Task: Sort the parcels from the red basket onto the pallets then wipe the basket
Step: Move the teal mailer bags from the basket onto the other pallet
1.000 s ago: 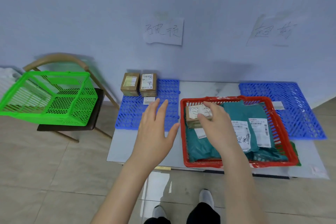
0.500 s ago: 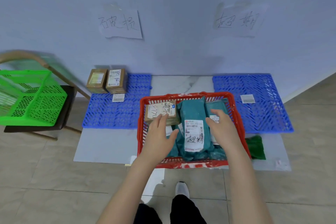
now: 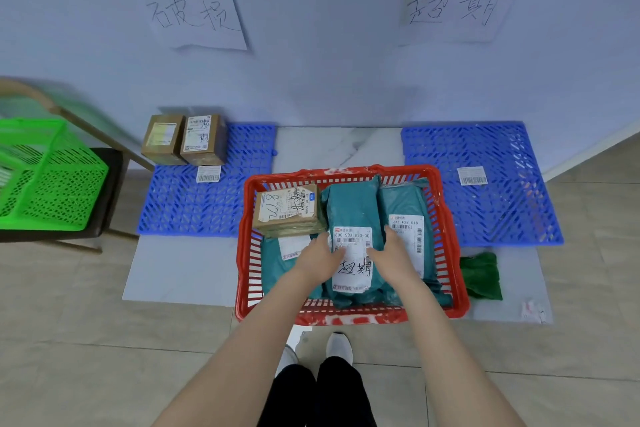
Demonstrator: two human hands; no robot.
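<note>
The red basket (image 3: 341,173) sits on the floor board between two blue pallets. Inside lie several teal bagged parcels and a brown cardboard box (image 3: 287,210) at its far left. The middle teal parcel (image 3: 351,206) carries a white handwritten label. My left hand (image 3: 317,258) grips its left edge, thumb on the label. My right hand (image 3: 394,253) grips its right edge. The parcel still rests in the basket. Another teal parcel (image 3: 408,208) lies to the right. The left pallet (image 3: 194,204) holds two brown boxes (image 3: 202,139). The right pallet (image 3: 485,204) holds only a barcode sticker (image 3: 471,175).
A green cloth (image 3: 481,276) lies on the pale board (image 3: 180,270) right of the basket. A green basket (image 3: 41,180) sits on a chair (image 3: 110,163) at the left. Two handwritten paper signs (image 3: 197,15) hang on the wall above the pallets. My shoes (image 3: 339,347) stand just before the basket.
My view swung right, centring on the basket. My right hand left the brown box. Both hands came down onto the sides of the middle teal parcel.
</note>
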